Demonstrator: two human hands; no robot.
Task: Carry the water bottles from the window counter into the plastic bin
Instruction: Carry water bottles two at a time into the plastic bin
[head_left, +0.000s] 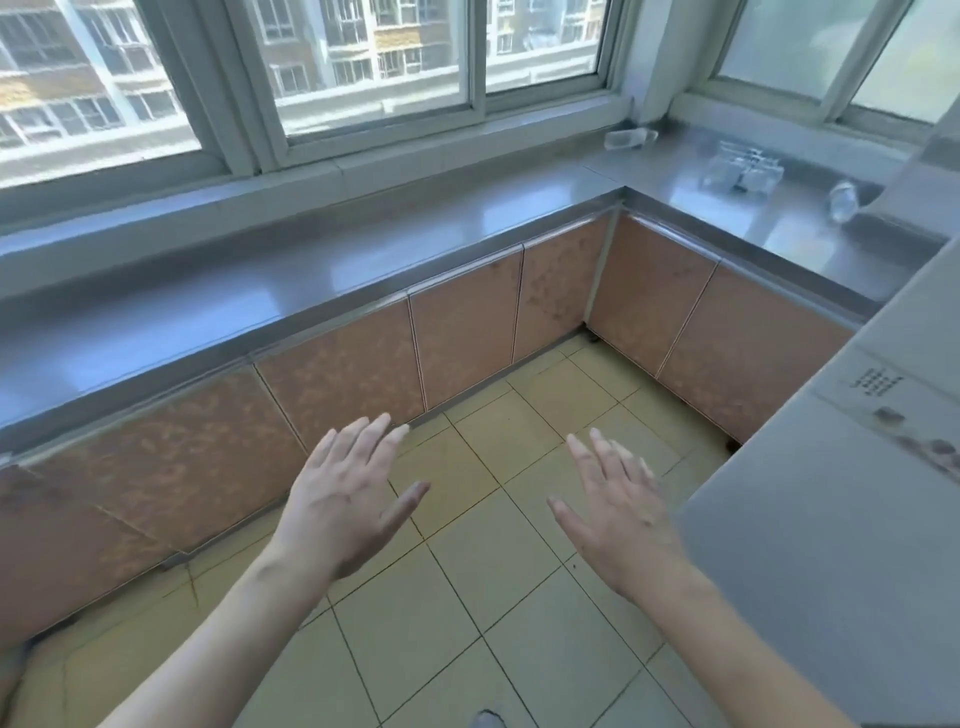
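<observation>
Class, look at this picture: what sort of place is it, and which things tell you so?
Probably a home kitchen: a steel counter runs under the windows, with cupboard doors below and a tiled floor.

The clear things on the far counter (675, 197) are blurred: a bottle (629, 138) lying by the window corner, a glassy cluster (742, 167) whose pieces cannot be counted, and another bottle (842, 200) near the right. A grey shoe (488, 720) is cut off by the bottom edge.

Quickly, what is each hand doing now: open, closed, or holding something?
Left hand: open, fingers straight, holding nothing.
Right hand: open, fingers straight, holding nothing.
</observation>
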